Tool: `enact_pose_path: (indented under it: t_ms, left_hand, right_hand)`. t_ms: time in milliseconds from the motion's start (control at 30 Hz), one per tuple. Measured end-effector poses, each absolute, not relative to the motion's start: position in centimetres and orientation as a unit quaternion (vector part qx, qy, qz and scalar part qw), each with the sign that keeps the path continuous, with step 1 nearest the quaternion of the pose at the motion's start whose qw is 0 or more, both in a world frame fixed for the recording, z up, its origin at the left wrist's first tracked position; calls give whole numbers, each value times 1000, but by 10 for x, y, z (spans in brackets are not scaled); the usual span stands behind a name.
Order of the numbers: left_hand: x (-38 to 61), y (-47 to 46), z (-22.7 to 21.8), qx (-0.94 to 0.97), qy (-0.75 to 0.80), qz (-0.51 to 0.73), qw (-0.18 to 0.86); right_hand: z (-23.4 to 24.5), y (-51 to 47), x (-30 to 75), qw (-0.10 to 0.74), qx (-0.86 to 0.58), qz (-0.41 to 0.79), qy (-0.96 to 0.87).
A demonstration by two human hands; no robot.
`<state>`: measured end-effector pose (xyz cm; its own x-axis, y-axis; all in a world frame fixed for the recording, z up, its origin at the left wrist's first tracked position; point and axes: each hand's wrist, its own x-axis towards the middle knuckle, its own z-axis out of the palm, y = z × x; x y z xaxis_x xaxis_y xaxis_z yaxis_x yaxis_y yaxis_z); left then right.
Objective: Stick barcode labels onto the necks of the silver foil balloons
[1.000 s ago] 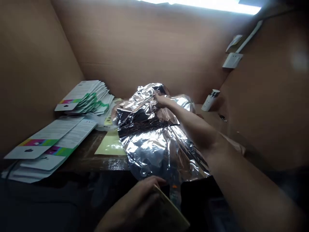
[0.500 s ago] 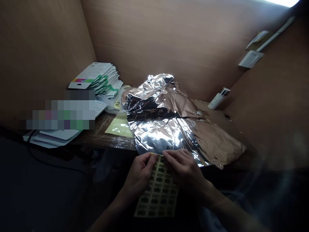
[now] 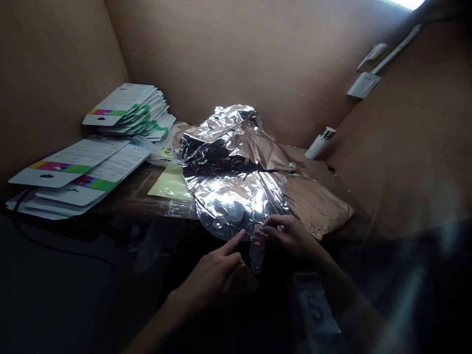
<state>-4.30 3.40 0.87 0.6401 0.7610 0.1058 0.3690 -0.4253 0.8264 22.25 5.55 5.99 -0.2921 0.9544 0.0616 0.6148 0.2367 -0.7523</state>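
Note:
A crumpled silver foil balloon (image 3: 236, 196) lies on the wooden table (image 3: 147, 204), its lower edge hanging over the front. Its clear neck (image 3: 257, 255) dangles between my hands. My left hand (image 3: 217, 273) points its index finger at the balloon's bottom edge; its other fingers are curled over a dim yellowish sticker sheet (image 3: 249, 282). My right hand (image 3: 291, 233) pinches the foil just above the neck, fingertips pressed together.
Stacks of printed white cards sit at the left (image 3: 70, 169) and back left (image 3: 125, 105). A yellow-green sheet (image 3: 171, 182) lies by the balloon, rose-gold foil (image 3: 317, 201) to its right. A white bottle (image 3: 320, 142) stands at the cardboard wall, a socket (image 3: 363, 83) above.
My right hand came back from the balloon's far end to the near edge. Both hands then left the sticker sheet's top and moved up onto the foil by the neck.

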Motion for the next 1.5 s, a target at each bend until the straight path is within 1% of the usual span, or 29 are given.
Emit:
enact_pose_path:
  t_ms: [67,133,200,333,400,500,567,700,800,933,1033,1100,1133,1200,1267,1400,1500]
  left_hand:
    - [-39,34,5,846,358,181,352]
    - [-35,35,3,862,371,148,313]
    - [-33,36,2,867,376,137,297]
    - [-34,39,3,867,368,143,305]
    - [-36,40,4,866,356,155,314]
    - [-40,42,3,865,335,164,335]
    - [-41,44,2,867,317,174,343]
    - [-42,51,3,871,293,200,341]
    - [-37,59,10,874,283,196,343]
    - [-25,69,17,893,264,171,323]
    - [-19,74,17,891,281,155,322]
    - [-20,75,17,864,294,171,372]
    - [-21,76,18,838,297,189,417]
    - [-22,76,22,760,291,221,538]
    - [-18,77,25,678,266,238,642]
    - [-3,79,19,574,245,258,738]
    - [4,76,12,474,236,242,813]
  right_hand:
    - [62,67,226,196,-526,341,-754]
    - [57,74,221,147,-537,304,-773]
    - [47,76,212,105,-561,223,-790]
    - [33,75,207,26,-601,52,-797]
    - [33,73,218,21,-619,14,-785]
    - [36,72,240,61,-592,4,-804]
    - [36,75,251,73,-545,21,-835]
    - [36,90,260,56,-486,82,-869]
    - [46,105,265,49,-444,185,-875]
    - [68,123,274,34,-431,319,-843]
    - [81,132,278,52,-437,396,-806]
    - [87,136,278,74,-453,423,-781]
    - [90,137,277,81,-462,421,-776]
    - [93,134,274,83,-475,380,-790]
    - [93,127,271,83,-477,304,-820]
    - [84,110,278,103,-441,132,-882]
    - [78,99,288,50,-354,7,-934]
